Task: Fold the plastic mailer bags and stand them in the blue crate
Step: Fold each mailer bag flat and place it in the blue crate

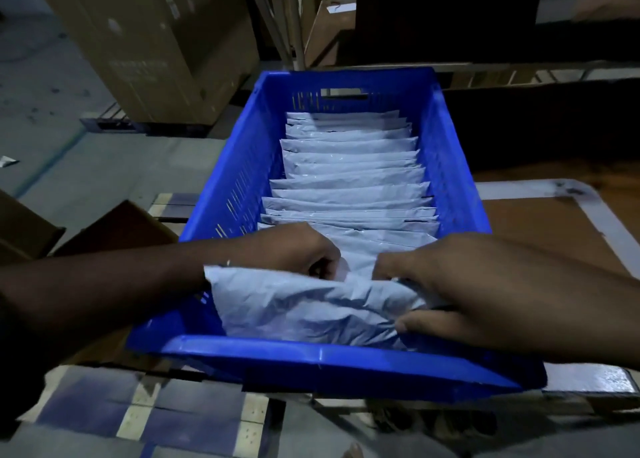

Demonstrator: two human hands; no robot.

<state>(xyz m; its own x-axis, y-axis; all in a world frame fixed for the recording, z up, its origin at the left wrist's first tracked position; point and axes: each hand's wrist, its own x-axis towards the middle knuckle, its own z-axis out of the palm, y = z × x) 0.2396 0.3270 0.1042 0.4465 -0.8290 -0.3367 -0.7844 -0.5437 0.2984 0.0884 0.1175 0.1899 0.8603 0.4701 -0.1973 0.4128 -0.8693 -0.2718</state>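
Mailer bag [304,310], folded but crumpled, sits at near end of blue crate [322,357], pinched by both hands: left hand [294,250] at its top edge, right hand [460,288] clamping the right end. Risk: w/ grip released it may spring open or slump vs. the standing row of bags [349,180], since it's puffier than the rest.

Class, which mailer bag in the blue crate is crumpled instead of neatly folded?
The nearest mailer bag, gripped by the left hand and right hand; the row of folded bags behind stands flat.
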